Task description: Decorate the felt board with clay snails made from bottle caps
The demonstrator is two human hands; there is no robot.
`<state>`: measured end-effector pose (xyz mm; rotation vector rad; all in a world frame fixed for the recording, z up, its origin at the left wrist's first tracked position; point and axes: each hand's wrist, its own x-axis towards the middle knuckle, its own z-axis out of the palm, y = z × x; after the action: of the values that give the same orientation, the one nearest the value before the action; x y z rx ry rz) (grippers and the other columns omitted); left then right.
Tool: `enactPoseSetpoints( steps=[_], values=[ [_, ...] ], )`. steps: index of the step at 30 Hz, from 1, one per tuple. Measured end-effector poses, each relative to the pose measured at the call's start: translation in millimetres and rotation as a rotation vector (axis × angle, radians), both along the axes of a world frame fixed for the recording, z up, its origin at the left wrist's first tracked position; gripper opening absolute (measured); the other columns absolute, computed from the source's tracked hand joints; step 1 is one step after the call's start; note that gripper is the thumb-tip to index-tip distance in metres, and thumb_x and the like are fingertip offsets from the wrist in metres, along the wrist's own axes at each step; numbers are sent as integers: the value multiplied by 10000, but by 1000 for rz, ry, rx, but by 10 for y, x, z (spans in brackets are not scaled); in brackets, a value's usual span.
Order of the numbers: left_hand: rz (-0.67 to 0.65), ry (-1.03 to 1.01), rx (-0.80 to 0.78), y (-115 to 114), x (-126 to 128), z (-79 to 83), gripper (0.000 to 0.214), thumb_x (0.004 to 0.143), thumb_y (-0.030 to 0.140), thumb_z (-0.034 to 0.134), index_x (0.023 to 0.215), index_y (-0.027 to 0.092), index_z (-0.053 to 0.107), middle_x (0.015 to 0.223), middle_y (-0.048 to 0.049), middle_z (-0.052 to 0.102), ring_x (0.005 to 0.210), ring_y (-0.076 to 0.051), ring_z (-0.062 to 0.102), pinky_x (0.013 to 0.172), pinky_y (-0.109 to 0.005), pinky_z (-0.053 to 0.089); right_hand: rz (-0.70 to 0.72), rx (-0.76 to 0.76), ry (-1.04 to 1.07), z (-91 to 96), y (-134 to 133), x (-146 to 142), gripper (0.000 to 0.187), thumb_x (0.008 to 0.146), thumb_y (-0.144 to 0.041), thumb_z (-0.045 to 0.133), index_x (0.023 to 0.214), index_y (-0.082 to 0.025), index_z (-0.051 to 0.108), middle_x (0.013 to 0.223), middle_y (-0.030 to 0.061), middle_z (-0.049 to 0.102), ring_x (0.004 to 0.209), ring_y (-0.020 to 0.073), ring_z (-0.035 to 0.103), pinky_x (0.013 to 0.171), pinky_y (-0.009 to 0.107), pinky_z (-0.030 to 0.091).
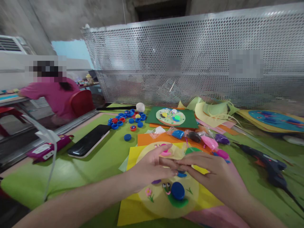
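Two sets of fingertips are seen meeting, held long and narrow, left hand (152, 167) against right hand (213, 177). A small blue piece (182, 174) is glimpsed just under the tips; whether it is gripped cannot be told. Beneath the hands a pale yellow disc (163, 202) is laid on a yellow sheet (130, 212); on the disc a blue cap (178, 191) is set on green clay. Clay bags (190, 135) are noted beyond, a phone (89, 140) and loose bottle caps (125, 117) leftward, a glue gun (267, 163) rightward.
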<state>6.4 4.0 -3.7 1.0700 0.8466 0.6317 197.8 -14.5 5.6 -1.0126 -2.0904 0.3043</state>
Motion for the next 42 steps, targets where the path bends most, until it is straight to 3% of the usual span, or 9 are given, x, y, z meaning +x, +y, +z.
enactPoseSetpoints(
  steps=[5,9,14,17,21,26,30,33,42],
  values=[
    [13,7,38,-12,25,-4,790,654,213,708,1346,185,328,806,-20,701,686,-127,608,582,-210,363,15,88,24,-7,-4,2,169,811,-159,538,802,-234,689,767,-11,712,691,125,661,609,201,538],
    [-19,104,143,41,-42,108,675,739,211,637,1338,182,327,972,-72,710,948,-197,639,729,-275,430,-37,117,34,-45,25,47,146,823,-168,551,805,-232,681,796,-10,706,723,126,655,657,217,539],
    [60,429,651,274,-262,243,546,845,235,512,1351,218,307,1085,-50,674,1143,-217,546,975,-380,348,-64,129,-43,-124,101,73,136,814,-165,579,824,-235,695,824,-4,708,764,140,648,704,245,534],
    [25,620,861,420,-349,196,480,870,201,417,1342,200,325,1076,-40,673,1131,-212,550,983,-374,343,-61,120,-75,-190,130,13,134,810,-169,585,800,-230,704,781,1,706,741,153,644,683,271,525],
    [-71,673,903,507,-391,98,390,844,203,443,1231,193,483,1028,-35,694,1100,-229,567,954,-353,369,-41,35,-144,-289,157,-98,123,798,-161,606,814,-239,699,807,-5,703,779,160,629,729,302,492],
    [-116,758,940,509,-430,106,410,842,185,414,1246,235,459,1060,-15,685,1103,-233,547,936,-375,373,-27,30,-175,-388,224,-210,85,796,-187,622,758,-239,676,789,-9,692,762,164,610,723,319,446],
    [-140,827,962,504,-423,121,358,841,168,398,1179,214,505,1041,-40,685,1074,-247,548,983,-439,298,-56,-57,-238,-438,278,-288,100,790,-198,631,700,-232,658,752,-11,679,746,170,597,707,327,415],
    [-184,879,974,476,-395,115,330,836,158,388,1124,206,543,984,-47,695,990,-250,579,942,-451,319,-100,-99,-244,-466,300,-320,93,791,-229,639,699,-230,654,735,-6,673,747,171,596,703,328,394],
    [-231,958,1059,373,-376,142,420,864,185,383,1281,226,415,941,-53,685,936,-236,586,851,-416,380,-113,-69,-279,-488,303,-301,44,801,-242,622,812,-240,665,809,7,672,771,172,590,728,342,343]
  ],
)
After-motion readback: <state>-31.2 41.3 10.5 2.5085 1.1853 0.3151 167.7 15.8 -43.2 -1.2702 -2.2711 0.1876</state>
